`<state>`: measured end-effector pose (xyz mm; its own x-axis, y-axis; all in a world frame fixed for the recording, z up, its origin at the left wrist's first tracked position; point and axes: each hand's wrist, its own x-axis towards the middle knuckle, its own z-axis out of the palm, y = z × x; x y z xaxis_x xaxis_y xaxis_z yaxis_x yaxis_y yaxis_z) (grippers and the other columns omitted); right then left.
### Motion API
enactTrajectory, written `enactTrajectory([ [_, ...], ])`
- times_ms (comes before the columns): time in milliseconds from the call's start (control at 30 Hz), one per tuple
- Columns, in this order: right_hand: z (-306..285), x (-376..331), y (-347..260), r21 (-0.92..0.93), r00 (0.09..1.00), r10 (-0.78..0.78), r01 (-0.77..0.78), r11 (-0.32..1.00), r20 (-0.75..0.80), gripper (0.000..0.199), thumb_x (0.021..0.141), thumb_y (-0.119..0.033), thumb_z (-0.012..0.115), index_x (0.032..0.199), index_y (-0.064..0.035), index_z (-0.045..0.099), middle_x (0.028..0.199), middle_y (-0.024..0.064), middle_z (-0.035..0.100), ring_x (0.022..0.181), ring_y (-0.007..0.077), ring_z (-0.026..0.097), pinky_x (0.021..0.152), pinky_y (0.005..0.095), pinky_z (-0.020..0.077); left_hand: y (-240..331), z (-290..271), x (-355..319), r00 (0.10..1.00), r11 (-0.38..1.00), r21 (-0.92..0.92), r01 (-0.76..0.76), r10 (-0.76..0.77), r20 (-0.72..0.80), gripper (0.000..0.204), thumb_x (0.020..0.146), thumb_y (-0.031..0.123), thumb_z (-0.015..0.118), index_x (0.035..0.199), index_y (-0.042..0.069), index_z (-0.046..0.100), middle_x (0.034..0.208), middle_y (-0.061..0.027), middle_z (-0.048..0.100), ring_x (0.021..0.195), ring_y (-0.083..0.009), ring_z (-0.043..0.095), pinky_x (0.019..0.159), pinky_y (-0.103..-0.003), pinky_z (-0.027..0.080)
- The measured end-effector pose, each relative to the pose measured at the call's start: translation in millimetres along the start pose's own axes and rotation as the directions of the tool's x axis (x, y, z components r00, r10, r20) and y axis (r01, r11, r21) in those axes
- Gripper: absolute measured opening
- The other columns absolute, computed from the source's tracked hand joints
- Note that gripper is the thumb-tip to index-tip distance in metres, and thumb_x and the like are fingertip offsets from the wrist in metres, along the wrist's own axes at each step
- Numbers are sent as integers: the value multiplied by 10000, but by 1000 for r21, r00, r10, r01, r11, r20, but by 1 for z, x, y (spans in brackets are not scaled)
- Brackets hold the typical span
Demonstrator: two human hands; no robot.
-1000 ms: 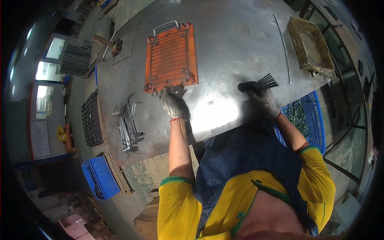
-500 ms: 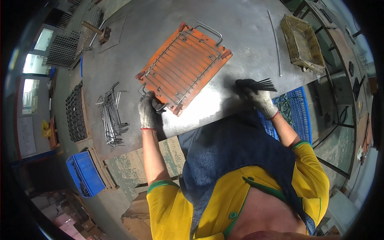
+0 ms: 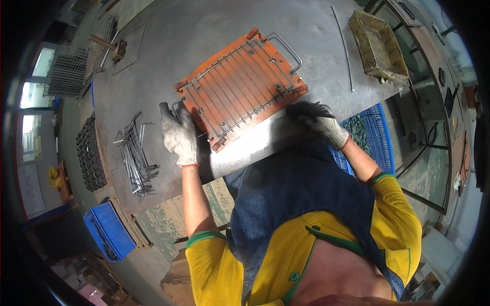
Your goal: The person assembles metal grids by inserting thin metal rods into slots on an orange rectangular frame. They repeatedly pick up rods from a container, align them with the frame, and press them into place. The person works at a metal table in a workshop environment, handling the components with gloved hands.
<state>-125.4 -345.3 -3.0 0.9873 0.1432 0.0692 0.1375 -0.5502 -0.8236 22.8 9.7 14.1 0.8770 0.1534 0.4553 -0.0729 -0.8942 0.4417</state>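
An orange jig plate (image 3: 240, 86) lies tilted on the grey metal table (image 3: 204, 30), with a wire rack frame (image 3: 245, 81) set into it. My left hand (image 3: 179, 133), in a white knit glove with dark fingertips, rests at the plate's near left corner, touching the wire handle there. My right hand (image 3: 319, 122), gloved the same way, is closed around a bunch of thin dark wire rods at the plate's near right corner.
A pile of bent wire pieces (image 3: 135, 155) lies left of my left hand. Black rings (image 3: 91, 153) are stacked at the table's left edge. A long rod (image 3: 344, 48) and a yellowish tray (image 3: 377, 48) sit far right. Blue crates (image 3: 109, 229) stand below.
The orange plate has been turned and pulled nearer to me. My left hand shifted left along its corner, and my right hand with the rods moved in toward the plate.
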Motion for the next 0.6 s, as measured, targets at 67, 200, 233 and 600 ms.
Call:
enactTrajectory([
  [67, 9, -5, 2, -50, 998, -67, 66, 997, -8, 315, 945, -87, 571, 1250, -53, 642, 1188, 117, 687, 1077, 260, 665, 919, 378, 528, 52, -21, -9, 956, 924, -356, 140, -33, 292, 504, 945, 293, 625, 1377, 50, 533, 1132, -171, 696, 948, -263, 707, 831, -369, 558],
  [200, 19, 13, -10, -72, 985, -154, 160, 985, 78, 344, 936, -214, 612, 1259, -101, 643, 1162, 144, 682, 1020, 333, 673, 871, 415, 537, 135, -47, -40, 655, 735, -674, 74, 474, 588, 480, 887, 277, 695, 1317, 87, 595, 1224, -113, 671, 1103, -269, 655, 948, -354, 520],
  [233, 17, 16, -23, -50, 983, -144, 150, 987, 112, 355, 930, -226, 618, 1262, -101, 638, 1151, 148, 684, 1016, 337, 673, 867, 419, 538, 145, -54, -43, 561, 753, -649, -110, 586, 585, 455, 872, 258, 707, 1291, 105, 619, 1225, -105, 672, 1127, -260, 643, 965, -349, 511],
  [600, 26, 31, -12, -39, 965, -87, 100, 994, 248, 337, 952, -312, 617, 1121, -21, 644, 988, 111, 696, 828, 269, 678, 764, 387, 536, 155, -10, -59, 550, 576, -604, 551, 294, 782, 272, 945, 180, 650, 1120, -28, 661, 1047, -138, 686, 944, -227, 675, 800, -323, 532],
])
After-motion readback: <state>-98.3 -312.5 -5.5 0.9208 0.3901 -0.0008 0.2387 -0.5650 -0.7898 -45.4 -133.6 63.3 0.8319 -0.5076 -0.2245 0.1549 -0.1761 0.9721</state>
